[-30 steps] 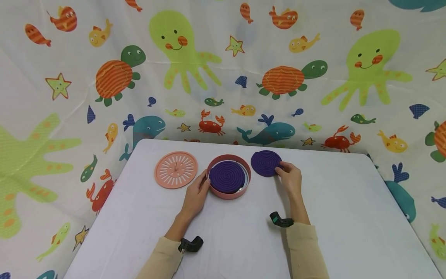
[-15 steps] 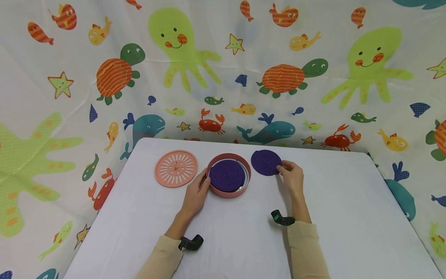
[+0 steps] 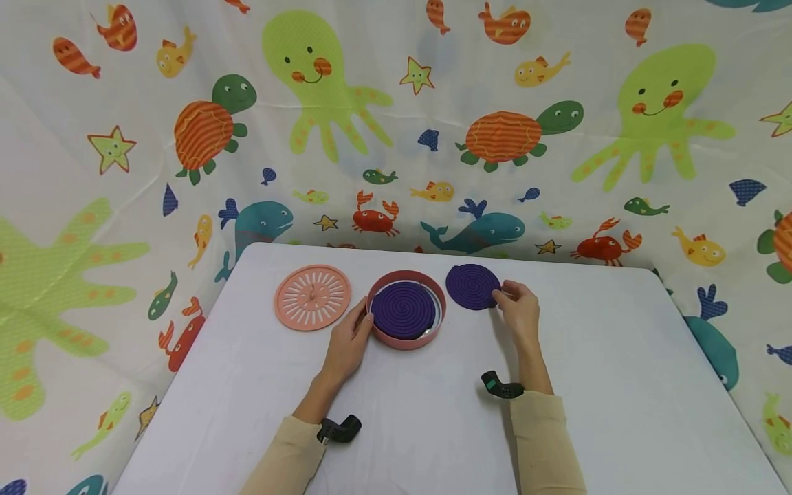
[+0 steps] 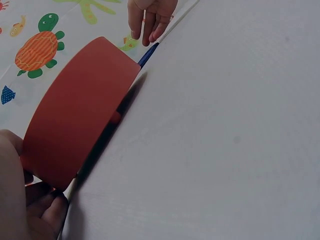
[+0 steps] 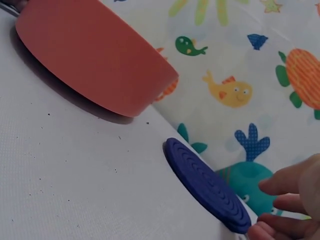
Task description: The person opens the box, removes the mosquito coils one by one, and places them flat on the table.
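My left hand [image 3: 346, 346] grips the left side of a round pink mosquito coil case [image 3: 403, 344], thumb at the rim and fingers low on its wall. Inside the case lies a dark purple mosquito coil [image 3: 403, 309], with a silvery edge showing around it. A second purple mosquito coil [image 3: 473, 286] rests flat on the table, just right of the case. My right hand [image 3: 521, 313] is at that coil's right edge. The right wrist view shows its thumb and fingers [image 5: 280, 180] apart, loosely bent, beside the coil's near end, pinching nothing.
A pink slotted round lid [image 3: 297, 302] with a small upright pin at its middle lies left of the case. The white table [image 3: 433, 426] ends at the back against a curtain [image 3: 396, 124] printed with sea animals. Each wrist wears a small black camera.
My right hand has drawn slightly to the right at the loose coil's edge. The left hand, case and both coils keep their places; the head view has tilted a little.
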Available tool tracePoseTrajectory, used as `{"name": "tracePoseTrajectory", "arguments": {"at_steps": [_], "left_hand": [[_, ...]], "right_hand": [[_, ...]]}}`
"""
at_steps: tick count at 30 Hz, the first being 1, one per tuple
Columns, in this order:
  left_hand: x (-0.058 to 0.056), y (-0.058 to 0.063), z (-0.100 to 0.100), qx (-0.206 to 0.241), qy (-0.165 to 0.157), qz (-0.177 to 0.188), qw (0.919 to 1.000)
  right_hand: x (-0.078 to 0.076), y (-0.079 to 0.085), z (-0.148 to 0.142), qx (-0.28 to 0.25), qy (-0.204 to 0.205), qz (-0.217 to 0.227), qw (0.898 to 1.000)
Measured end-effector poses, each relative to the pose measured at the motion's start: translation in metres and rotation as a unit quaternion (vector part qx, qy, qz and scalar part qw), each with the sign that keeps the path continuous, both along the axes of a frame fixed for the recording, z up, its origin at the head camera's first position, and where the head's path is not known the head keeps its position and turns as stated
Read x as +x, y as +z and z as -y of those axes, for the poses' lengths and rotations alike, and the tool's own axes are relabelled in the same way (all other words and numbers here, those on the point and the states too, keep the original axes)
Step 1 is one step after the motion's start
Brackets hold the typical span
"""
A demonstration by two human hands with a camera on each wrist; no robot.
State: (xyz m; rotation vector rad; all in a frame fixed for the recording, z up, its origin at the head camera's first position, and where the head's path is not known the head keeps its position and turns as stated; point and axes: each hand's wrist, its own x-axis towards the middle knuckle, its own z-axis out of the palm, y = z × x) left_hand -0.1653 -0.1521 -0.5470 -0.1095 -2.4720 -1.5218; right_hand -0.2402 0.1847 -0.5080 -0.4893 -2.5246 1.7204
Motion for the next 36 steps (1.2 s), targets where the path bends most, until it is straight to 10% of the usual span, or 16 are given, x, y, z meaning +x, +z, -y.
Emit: {"name": "tracePoseTrajectory", "arguments": {"at_steps": [36], "left_hand": [[0.001, 0.002, -0.001, 0.01, -0.007, 0.011, 0.9999]], "right_hand": [[0.006, 0.027, 0.014, 0.0, -0.019, -0.046, 0.999]]}}
